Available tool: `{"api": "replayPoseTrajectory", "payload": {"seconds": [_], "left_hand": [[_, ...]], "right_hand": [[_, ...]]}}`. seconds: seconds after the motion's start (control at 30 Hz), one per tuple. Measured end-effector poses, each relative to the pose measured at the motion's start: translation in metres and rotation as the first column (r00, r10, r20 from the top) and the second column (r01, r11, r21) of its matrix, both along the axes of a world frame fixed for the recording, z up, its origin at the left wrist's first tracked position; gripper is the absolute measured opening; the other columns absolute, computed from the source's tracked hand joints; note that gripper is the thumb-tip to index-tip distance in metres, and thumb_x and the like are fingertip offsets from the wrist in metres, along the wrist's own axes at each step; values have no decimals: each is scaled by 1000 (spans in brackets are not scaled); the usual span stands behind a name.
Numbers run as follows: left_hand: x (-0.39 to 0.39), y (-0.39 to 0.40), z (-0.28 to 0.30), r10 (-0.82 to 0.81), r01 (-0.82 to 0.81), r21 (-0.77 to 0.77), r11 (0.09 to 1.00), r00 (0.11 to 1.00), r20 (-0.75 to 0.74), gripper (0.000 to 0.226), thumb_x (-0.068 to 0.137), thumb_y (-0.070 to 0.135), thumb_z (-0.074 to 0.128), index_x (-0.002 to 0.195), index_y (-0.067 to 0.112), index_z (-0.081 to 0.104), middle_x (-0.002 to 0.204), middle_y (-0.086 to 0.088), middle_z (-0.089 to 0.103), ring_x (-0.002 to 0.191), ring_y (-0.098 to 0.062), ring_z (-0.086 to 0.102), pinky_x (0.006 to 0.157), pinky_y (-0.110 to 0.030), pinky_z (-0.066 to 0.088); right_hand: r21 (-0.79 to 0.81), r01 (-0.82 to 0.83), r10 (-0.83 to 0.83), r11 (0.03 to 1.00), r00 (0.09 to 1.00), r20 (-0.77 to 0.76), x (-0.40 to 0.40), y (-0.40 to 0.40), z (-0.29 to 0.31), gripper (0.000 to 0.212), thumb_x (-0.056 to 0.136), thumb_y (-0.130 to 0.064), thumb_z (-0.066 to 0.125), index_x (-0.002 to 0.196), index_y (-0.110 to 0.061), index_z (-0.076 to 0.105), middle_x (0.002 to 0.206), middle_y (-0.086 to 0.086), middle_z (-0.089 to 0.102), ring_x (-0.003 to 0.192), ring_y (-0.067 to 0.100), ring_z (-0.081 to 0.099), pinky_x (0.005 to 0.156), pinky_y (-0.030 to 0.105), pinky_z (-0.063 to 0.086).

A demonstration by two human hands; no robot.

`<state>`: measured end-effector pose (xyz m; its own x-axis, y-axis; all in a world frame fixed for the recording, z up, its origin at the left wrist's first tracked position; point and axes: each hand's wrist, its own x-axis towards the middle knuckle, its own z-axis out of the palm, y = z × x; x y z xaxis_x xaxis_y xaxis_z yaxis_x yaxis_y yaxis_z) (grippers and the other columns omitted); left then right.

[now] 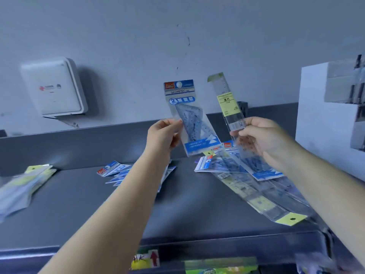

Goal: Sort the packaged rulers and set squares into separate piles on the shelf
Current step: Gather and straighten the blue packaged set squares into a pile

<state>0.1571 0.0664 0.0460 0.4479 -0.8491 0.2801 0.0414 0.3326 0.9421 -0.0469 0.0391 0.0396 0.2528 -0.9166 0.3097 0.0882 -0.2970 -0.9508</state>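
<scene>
Rulers and set squares approx half sorted, judging by layout. Left hand (165, 133) pinches a set square pack (192, 117) by its left edge, held upright above the shelf (79, 198), centre frame. Right hand (264, 139) is closed on a ruler pack (229, 103), upright w/ a slight tilt, yellow label facing cam, centre-right. The two packs are apart, not touching.

Done so far, prob:
- ruler pile (23, 184) at left edge of frame: yellow-header packs stacked; blurred, count unclear
- set square pile (116, 171) mid-left, partly hidden behind left forearm, blue/white headers

Left to do:
- mixed heap (237, 169) centre-right to lower right: set square packs and long ruler packs overlapping; one ruler pack's yellow hang tab (291, 219) sits near the shelf's front edge
- heap looks bigger than either sorted pile, so several more picks needed

Next, as I read it: ruler goes far left, set square to mid-left pile. Clear sleeves look slick; stacks may slide.

Bkgd: white wall box (53, 88) upper left, white display unit (327, 115) right edge. Not task items.
</scene>
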Motion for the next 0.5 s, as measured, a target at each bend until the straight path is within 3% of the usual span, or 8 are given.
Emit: {"api": "replayPoseTrajectory", "payload": {"seconds": [0.1, 0.2, 0.27, 0.33, 0.43, 0.5], "left_hand": [[57, 20, 5, 87, -92, 35, 995, 987, 133, 28, 87, 7, 63, 63, 16, 51, 40, 10, 44, 37, -7, 33, 42, -17, 28], [103, 28, -1, 153, -171, 90, 981, 972, 178, 25, 85, 9, 65, 63, 15, 55, 46, 5, 49, 41, -9, 38, 38, -14, 32], [125, 25, -10, 137, -172, 151, 974, 967, 214, 20, 85, 10, 65, 67, 14, 57, 57, -2, 52, 47, -12, 41, 36, -13, 33], [140, 19, -19, 103, -193, 231, 954, 930, 354, 16, 83, 11, 67, 71, 14, 58, 62, -4, 52, 52, -15, 43, 37, -13, 33], [153, 18, -28, -6, -268, 329, 906, 767, 642, 15, 84, 22, 68, 92, 10, 62, 86, -9, 59, 76, -22, 53, 61, -23, 38], [166, 21, -31, -22, -290, 334, 897, 725, 688, 43, 86, 27, 64, 123, 6, 55, 118, -8, 58, 98, -23, 56, 78, -25, 38]], "right_hand": [[5, -104, 104, 995, 992, -75, 39, 13, 6, 24, 88, 9, 46, 83, -10, 60, 75, 3, 66, 52, 7, 60, 48, 17, 49], [19, -154, 155, 988, 977, -146, 76, 26, 9, 21, 88, 9, 48, 86, -8, 59, 78, 5, 67, 59, 12, 61, 52, 20, 49], [24, -159, 161, 987, 976, -149, 99, 32, 8, 19, 87, 8, 51, 87, -8, 60, 79, 6, 67, 60, 12, 61, 50, 20, 48], [46, -160, 164, 986, 978, -126, 119, 37, 7, 19, 87, 9, 51, 85, -9, 60, 79, 7, 66, 59, 12, 62, 48, 18, 48], [70, -133, 142, 989, 978, -153, 143, 41, 4, 18, 87, 7, 53, 84, -9, 60, 80, 8, 65, 62, 14, 62, 52, 19, 51], [73, -113, 124, 991, 976, -177, 160, 44, 4, 17, 87, 6, 55, 84, -10, 61, 81, 8, 66, 66, 15, 63, 64, 24, 53]]}}
